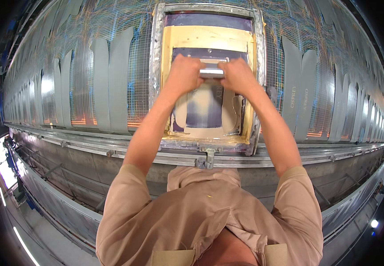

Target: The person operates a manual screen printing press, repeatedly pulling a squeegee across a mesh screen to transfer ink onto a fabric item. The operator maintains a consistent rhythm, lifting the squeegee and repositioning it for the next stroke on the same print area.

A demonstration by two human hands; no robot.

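Observation:
My left hand (185, 76) and my right hand (238, 77) are both closed round the ends of a squeegee (212, 72) with a shiny metal holder. The squeegee lies crosswise over a printing screen (258, 48), in its far half. The screen has a worn metal frame with cream tape along its inner edges. Nearer to me than the squeegee, the dark purple mesh (208, 120) shows a pale streaked patch in the middle. Beige ink (231, 116) is smeared along the mesh's sides and near end. My hands hide the squeegee's ends.
Long grey panels (120, 80) lie in rows on the printing table to both sides of the screen, among fine coloured lines. A metal rail (90, 138) runs along the table's near edge, with a clamp (209, 157) at the screen's near end. Another railing (63, 201) stands behind me.

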